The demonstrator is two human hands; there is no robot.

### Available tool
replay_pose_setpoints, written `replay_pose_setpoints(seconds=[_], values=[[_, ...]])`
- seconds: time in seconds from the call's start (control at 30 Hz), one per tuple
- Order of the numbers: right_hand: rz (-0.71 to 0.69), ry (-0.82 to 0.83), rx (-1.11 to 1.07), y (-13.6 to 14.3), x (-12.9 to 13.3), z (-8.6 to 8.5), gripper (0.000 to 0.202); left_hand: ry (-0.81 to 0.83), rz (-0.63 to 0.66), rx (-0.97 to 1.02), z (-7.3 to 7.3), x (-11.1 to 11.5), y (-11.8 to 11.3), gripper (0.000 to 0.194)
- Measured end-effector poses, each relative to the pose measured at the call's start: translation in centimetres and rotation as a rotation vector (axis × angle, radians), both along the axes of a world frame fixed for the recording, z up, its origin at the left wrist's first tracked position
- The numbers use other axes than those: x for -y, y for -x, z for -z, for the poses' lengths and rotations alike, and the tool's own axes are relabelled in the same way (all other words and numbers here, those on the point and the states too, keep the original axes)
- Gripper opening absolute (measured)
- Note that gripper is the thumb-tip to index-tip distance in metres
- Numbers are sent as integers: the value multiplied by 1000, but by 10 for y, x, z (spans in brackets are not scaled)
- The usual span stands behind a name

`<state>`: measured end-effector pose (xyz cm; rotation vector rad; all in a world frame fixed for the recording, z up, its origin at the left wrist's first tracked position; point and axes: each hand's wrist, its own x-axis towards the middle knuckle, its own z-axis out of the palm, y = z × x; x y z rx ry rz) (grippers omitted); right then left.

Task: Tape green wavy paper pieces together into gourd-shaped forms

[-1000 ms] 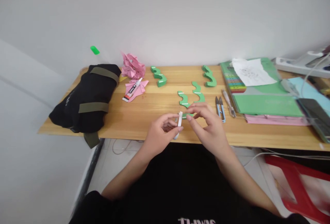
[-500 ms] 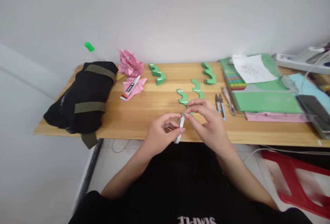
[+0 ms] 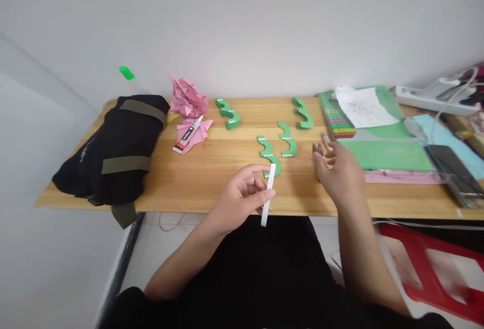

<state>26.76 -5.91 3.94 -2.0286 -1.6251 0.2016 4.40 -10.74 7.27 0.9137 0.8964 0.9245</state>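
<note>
My left hand (image 3: 245, 198) pinches a white strip (image 3: 267, 198) between thumb and fingers, above the table's front edge. Over the small snips (image 3: 318, 150) at the right is my right hand (image 3: 342, 175), its thumb and fingers apart; it partly covers the snips, and whether it touches them cannot be made out. Beyond my left hand lie two flat green wavy pieces with white strips on them, one nearer (image 3: 269, 155) and one farther (image 3: 288, 142). Two thicker green wavy pieces stand farther back, at the left (image 3: 229, 113) and at the right (image 3: 302, 113).
A black bag (image 3: 124, 142) covers the table's left end. Beside it are crumpled pink paper (image 3: 188, 98) and a glue tube (image 3: 188, 134). Green folders (image 3: 389, 155), a phone (image 3: 449, 167) and a power strip (image 3: 427, 98) are at the right. A pen (image 3: 325, 140) lies behind my right hand.
My right hand has left the white strip and moved right to the snips. My left hand still holds the strip, now more fully visible. The view has shifted slightly.
</note>
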Motion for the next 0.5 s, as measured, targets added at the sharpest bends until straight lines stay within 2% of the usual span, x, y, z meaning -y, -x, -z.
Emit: replay_pose_setpoints(seconds=[0.07, 0.17, 0.3, 0.5], values=[[97, 176, 191, -15, -7, 7, 41, -7, -15, 16, -4, -1, 0, 38], [56, 327, 320, -19, -13, 10, 34, -19, -18, 37, -10, -4, -1, 38], [40, 407, 320, -8, -17, 8, 29, -55, -24, 50, -18, -6, -1, 39], [114, 408, 277, -7, -14, 8, 28, -58, -19, 75, -28, -7, 3, 40]])
